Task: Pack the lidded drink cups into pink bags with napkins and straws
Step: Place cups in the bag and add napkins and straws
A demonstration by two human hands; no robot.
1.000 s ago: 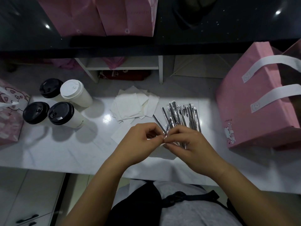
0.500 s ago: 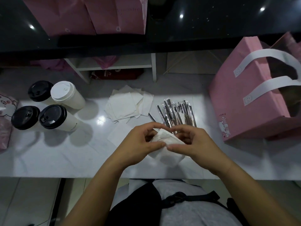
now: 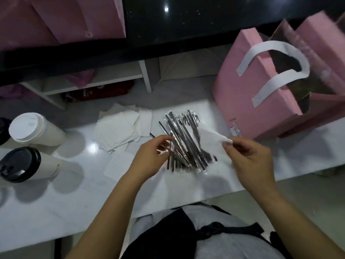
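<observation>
My right hand pinches a white napkin by its corner and holds it above the counter, just left of the open pink bag with white handles. My left hand rests on the left edge of the pile of wrapped straws, fingers curled on a few of them; whether it grips one I cannot tell. A stack of white napkins lies left of the straws. A white-lidded cup and a black-lidded cup lie at the far left.
A white counter carries everything; its front edge runs close to my body. More pink bags stand on the dark shelf behind. A single napkin lies flat near my left wrist. Another black lid shows at the left edge.
My hands have parted. The right hand has carried the napkin to the right toward the open pink bag. The left hand has moved onto the straw pile. The view has shifted right.
</observation>
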